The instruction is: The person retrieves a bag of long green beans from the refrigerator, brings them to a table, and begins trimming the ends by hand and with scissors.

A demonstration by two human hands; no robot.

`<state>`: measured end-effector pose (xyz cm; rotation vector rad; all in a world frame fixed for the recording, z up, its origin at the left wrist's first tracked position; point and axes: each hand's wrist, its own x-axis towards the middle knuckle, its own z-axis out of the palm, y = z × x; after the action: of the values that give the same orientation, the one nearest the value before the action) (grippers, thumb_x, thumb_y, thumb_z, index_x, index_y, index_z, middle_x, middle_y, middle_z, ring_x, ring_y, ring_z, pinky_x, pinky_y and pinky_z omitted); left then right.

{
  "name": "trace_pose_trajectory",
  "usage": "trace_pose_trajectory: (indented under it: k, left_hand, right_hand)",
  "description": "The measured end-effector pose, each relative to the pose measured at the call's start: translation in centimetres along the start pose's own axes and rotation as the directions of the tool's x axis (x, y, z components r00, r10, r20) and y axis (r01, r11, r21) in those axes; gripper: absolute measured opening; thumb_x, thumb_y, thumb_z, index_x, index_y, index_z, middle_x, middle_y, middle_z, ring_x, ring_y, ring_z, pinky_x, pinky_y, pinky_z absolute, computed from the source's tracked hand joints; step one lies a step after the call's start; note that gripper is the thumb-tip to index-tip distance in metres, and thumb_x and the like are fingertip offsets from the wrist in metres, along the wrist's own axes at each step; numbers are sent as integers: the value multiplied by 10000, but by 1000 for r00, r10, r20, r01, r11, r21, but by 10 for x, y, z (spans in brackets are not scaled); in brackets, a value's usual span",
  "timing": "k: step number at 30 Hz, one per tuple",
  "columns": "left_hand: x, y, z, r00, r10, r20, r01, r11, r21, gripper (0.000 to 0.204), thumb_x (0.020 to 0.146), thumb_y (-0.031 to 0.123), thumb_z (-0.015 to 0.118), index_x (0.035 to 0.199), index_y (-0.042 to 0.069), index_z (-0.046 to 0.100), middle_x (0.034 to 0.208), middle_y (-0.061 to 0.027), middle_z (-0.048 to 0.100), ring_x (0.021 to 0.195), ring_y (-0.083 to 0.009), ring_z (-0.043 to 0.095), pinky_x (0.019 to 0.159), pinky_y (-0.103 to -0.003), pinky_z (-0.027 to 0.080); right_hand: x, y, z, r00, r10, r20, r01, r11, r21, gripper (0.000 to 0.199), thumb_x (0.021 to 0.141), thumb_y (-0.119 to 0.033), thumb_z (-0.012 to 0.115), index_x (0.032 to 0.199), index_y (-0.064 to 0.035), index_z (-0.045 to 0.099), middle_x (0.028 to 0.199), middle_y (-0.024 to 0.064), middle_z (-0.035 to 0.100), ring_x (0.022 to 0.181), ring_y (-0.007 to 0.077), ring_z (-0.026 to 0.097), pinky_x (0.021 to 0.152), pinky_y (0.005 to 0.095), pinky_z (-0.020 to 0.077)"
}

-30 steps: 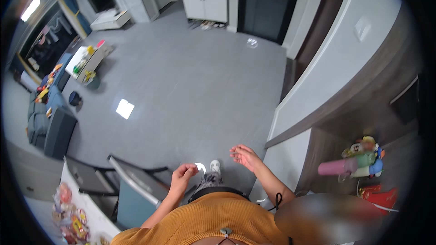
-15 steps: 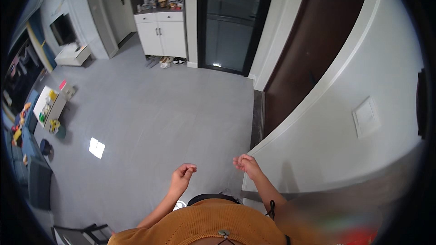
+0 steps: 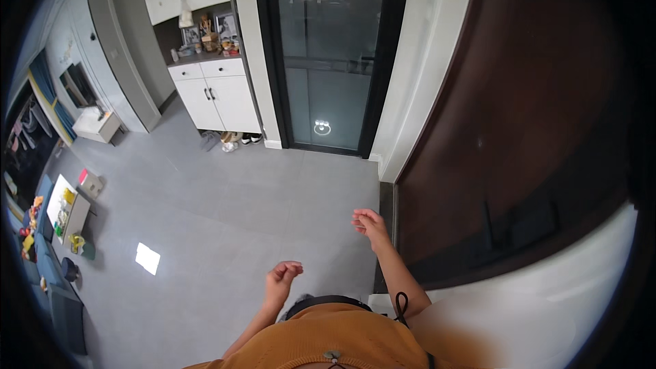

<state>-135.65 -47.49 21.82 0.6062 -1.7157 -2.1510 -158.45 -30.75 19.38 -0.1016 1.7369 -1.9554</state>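
In front of my body, my left hand (image 3: pixel 282 281) hangs in the air above the grey floor (image 3: pixel 225 212), its fingers loosely bent and nothing visible in them. Farther forward, my right hand (image 3: pixel 370 225) is raised with its fingers partly stretched and apart, also holding nothing. It is nearest the dark brown door (image 3: pixel 471 164) on the right, and appears apart from it. A dark bar handle (image 3: pixel 488 225) shows on that door. Dark cord hangs in a loop by my right forearm.
Ahead stands a black-framed glass door (image 3: pixel 324 89). Left of it is a white cabinet (image 3: pixel 232 102) with shoes (image 3: pixel 230 140) beneath. A low white table (image 3: pixel 70 215), a bin (image 3: pixel 87 251), a dark round stool (image 3: pixel 70 270) and a blue sofa (image 3: pixel 63 301) line the left.
My view has moved closer to the glass door and brown door; the brown door now fills more of the right side. My right hand has come forward and its fingers have spread.
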Motion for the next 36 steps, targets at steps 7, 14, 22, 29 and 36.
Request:
trace_pose_trajectory:
  k: [7,14,22,29,36]
  left_hand:
    - [176,17,15,997,-58,-42,59,998,10,152,871,99,496,887,-17,593,798,-58,610,798,-131,573,769,-269,457]
    - [386,53,72,973,141,183,-154,986,62,136,859,57,475,880,-22,583,795,-49,599,773,-117,555,745,-243,441]
    - [559,109,163,821,449,352,-554,774,305,109,808,8,521,878,17,604,806,-96,608,739,-196,588,669,-263,454]
    - [695,144,266,600,602,527,-791,545,278,123,782,-2,545,891,28,593,860,-125,596,764,-277,582,642,-311,462]
    - [790,159,337,474,566,675,-839,524,151,136,787,3,547,917,24,583,886,-135,587,814,-303,578,689,-316,461]
  right_hand:
    - [145,-26,-53,984,-177,-22,165,950,-265,193,873,-83,454,1046,-56,537,914,30,582,748,96,565,626,212,450]
    - [242,-160,-69,769,-628,-118,416,633,-653,177,836,-34,494,1003,-28,552,866,53,590,733,114,569,629,244,465]
    - [343,-259,-57,585,-810,32,250,142,-958,269,768,-25,525,1034,-53,545,1008,120,554,898,285,548,753,350,456]
    - [469,-338,-122,446,-878,172,121,-131,-984,364,680,5,586,1042,7,544,1030,153,540,981,304,515,876,403,403]
    - [541,-455,-176,464,-874,144,-508,-396,-765,433,788,-120,510,1202,-1,466,1284,148,418,1220,263,362,1027,432,227]
